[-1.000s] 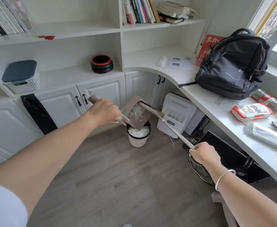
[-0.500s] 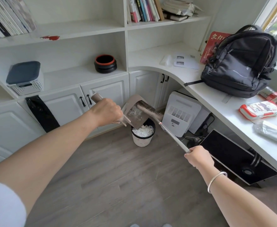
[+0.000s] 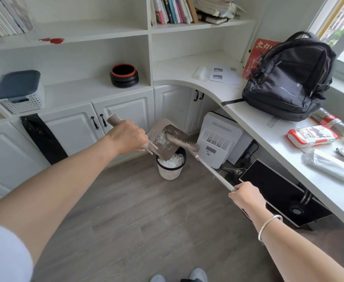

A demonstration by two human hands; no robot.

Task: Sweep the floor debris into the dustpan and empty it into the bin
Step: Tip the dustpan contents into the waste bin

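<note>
My left hand [image 3: 127,137] grips the handle of a tan dustpan [image 3: 165,148], which is tipped lip-down over a small white bin [image 3: 170,173] on the wooden floor. White shredded debris [image 3: 162,140] clings inside the pan, and more fills the bin. My right hand [image 3: 245,195] holds the long metal handle of a broom [image 3: 210,169]. The broom's brush head [image 3: 182,141] lies across the inside of the pan, above the bin.
White cabinets and shelves [image 3: 81,94] stand behind the bin. A white appliance [image 3: 218,139] and cables sit under the curved desk [image 3: 268,137], with a black flat panel [image 3: 279,192] leaning there. A black backpack [image 3: 289,78] rests on the desk. My shoes [image 3: 197,275] show at the bottom edge.
The brush head has moved down and left inside the tilted pan, pushing debris toward the bin. My right hand has drawn nearer to me, and the view has shifted slightly.
</note>
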